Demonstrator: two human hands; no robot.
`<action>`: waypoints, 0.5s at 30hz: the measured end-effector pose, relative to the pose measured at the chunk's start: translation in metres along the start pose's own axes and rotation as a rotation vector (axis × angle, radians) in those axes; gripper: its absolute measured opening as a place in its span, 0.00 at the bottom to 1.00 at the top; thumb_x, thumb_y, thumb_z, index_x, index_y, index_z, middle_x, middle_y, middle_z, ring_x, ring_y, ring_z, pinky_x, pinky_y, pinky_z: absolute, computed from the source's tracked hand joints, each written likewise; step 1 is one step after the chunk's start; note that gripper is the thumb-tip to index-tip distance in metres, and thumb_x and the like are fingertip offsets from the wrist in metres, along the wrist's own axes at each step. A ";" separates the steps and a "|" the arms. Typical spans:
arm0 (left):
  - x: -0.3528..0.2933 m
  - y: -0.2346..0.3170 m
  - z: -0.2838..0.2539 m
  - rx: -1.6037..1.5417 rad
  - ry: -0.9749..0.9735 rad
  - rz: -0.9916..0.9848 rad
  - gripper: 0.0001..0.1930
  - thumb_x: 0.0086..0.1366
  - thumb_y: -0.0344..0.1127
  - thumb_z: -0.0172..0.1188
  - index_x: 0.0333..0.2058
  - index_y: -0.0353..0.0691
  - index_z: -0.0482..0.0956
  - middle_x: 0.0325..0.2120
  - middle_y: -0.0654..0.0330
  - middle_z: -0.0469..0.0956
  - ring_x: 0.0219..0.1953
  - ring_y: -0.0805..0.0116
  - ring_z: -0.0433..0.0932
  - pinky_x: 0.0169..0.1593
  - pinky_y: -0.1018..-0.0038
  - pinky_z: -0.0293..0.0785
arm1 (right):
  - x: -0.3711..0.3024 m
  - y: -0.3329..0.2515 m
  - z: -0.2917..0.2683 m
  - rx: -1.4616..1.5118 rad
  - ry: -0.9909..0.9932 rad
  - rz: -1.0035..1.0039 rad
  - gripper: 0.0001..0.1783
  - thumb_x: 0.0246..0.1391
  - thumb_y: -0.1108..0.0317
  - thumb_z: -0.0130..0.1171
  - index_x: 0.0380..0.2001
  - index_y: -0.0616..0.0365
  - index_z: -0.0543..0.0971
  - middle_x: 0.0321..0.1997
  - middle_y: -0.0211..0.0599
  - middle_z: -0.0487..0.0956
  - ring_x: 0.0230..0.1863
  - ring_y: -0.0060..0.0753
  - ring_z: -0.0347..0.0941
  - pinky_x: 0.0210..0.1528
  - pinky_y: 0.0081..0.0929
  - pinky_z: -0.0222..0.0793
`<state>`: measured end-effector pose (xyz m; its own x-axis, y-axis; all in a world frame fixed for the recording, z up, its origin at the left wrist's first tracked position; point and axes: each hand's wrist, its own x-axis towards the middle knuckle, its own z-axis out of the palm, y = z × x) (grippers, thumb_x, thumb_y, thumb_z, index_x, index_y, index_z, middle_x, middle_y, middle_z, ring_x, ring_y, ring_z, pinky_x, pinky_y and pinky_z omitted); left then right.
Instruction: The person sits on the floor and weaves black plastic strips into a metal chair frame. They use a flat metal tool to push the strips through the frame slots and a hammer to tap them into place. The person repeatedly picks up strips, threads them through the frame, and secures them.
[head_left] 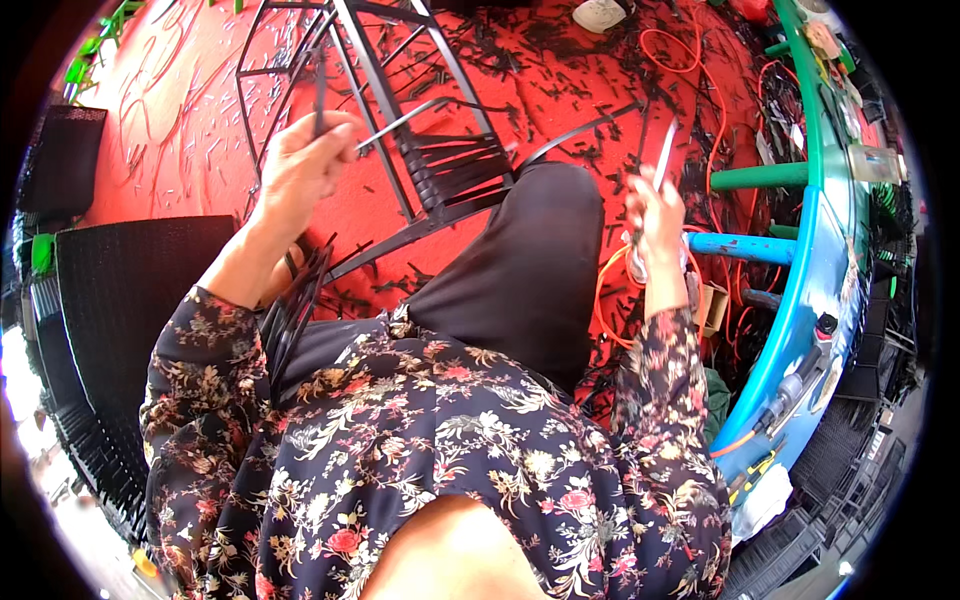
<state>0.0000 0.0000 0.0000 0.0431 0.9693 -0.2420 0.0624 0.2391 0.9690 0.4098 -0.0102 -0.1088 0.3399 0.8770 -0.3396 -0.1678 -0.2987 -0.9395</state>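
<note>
My left hand [300, 165], raised beside the frame, is closed on a flat black strip [320, 95] that sticks up from the fingers. A greyish strip [400, 124] runs from near its fingertips toward the frame. The black metal chair frame [372, 65] leans before my knees, with black strips [460, 160] wound across part of it. On the right, my right hand [657, 220] is closed around a thin, bright, pointed blade-like tool [666, 150]; its handle is hidden in the fingers. A bundle of loose black strips [298, 310] lies by my left thigh.
Black offcuts [560, 75] litter the red floor [180, 150]. An orange hose [712, 110] winds along the right, near a blue and green rounded frame [800, 270] carrying a power tool [790, 395]. Black woven panels [140, 300] stand at the left.
</note>
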 end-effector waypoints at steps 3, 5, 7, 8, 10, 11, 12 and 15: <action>-0.011 -0.021 -0.014 0.066 0.029 -0.155 0.09 0.58 0.32 0.56 0.36 0.35 0.77 0.19 0.70 0.69 0.15 0.86 0.61 0.17 0.86 0.55 | -0.040 0.039 -0.040 0.001 0.124 0.118 0.15 0.50 0.72 0.54 0.43 0.60 0.71 0.25 0.29 0.73 0.17 0.17 0.66 0.13 0.14 0.53; -0.020 -0.029 0.005 0.213 -0.080 -0.231 0.12 0.55 0.32 0.59 0.37 0.33 0.77 0.19 0.70 0.69 0.18 0.83 0.63 0.21 0.82 0.58 | -0.054 0.054 -0.057 0.065 0.107 0.137 0.11 0.52 0.73 0.51 0.40 0.59 0.72 0.23 0.27 0.71 0.16 0.17 0.63 0.13 0.14 0.52; -0.024 -0.057 0.019 0.227 -0.169 -0.208 0.14 0.52 0.32 0.61 0.38 0.34 0.78 0.20 0.68 0.70 0.21 0.81 0.66 0.24 0.80 0.59 | -0.080 0.052 -0.050 0.080 0.104 0.189 0.08 0.52 0.74 0.49 0.37 0.58 0.71 0.23 0.28 0.70 0.16 0.17 0.63 0.13 0.14 0.53; -0.021 -0.064 0.023 0.244 -0.203 -0.209 0.15 0.51 0.32 0.61 0.39 0.35 0.78 0.20 0.68 0.70 0.20 0.81 0.66 0.23 0.80 0.59 | -0.083 0.046 -0.048 0.091 0.091 0.166 0.08 0.52 0.74 0.49 0.37 0.58 0.71 0.23 0.28 0.71 0.16 0.17 0.63 0.13 0.14 0.53; -0.014 -0.072 0.032 0.280 -0.293 -0.219 0.16 0.50 0.31 0.62 0.39 0.35 0.78 0.18 0.67 0.71 0.19 0.81 0.65 0.22 0.81 0.58 | -0.091 0.033 -0.041 0.089 0.070 0.117 0.08 0.52 0.75 0.49 0.38 0.59 0.71 0.23 0.29 0.71 0.16 0.17 0.64 0.13 0.14 0.54; -0.012 -0.075 0.035 0.227 -0.307 -0.245 0.16 0.50 0.31 0.62 0.39 0.35 0.78 0.17 0.68 0.70 0.18 0.81 0.65 0.21 0.81 0.58 | -0.094 0.023 -0.036 0.077 0.048 0.090 0.09 0.52 0.75 0.49 0.38 0.60 0.71 0.23 0.29 0.71 0.16 0.17 0.64 0.13 0.14 0.55; -0.009 -0.077 0.038 0.177 -0.324 -0.270 0.16 0.50 0.31 0.62 0.39 0.36 0.78 0.16 0.68 0.69 0.17 0.81 0.64 0.21 0.81 0.57 | -0.096 0.019 -0.033 0.068 0.029 0.063 0.09 0.52 0.75 0.49 0.38 0.60 0.71 0.24 0.30 0.71 0.16 0.17 0.64 0.13 0.14 0.55; 0.005 -0.086 0.041 0.053 -0.409 -0.304 0.12 0.51 0.31 0.60 0.37 0.38 0.78 0.13 0.70 0.67 0.14 0.83 0.62 0.18 0.82 0.53 | -0.097 0.016 -0.034 0.101 0.002 0.022 0.11 0.52 0.75 0.49 0.40 0.62 0.70 0.24 0.30 0.71 0.16 0.18 0.64 0.13 0.14 0.55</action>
<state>0.0353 -0.0181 -0.0864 0.4013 0.7523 -0.5225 0.1829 0.4931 0.8505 0.4053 -0.1134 -0.0926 0.3371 0.8698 -0.3602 -0.2675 -0.2783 -0.9225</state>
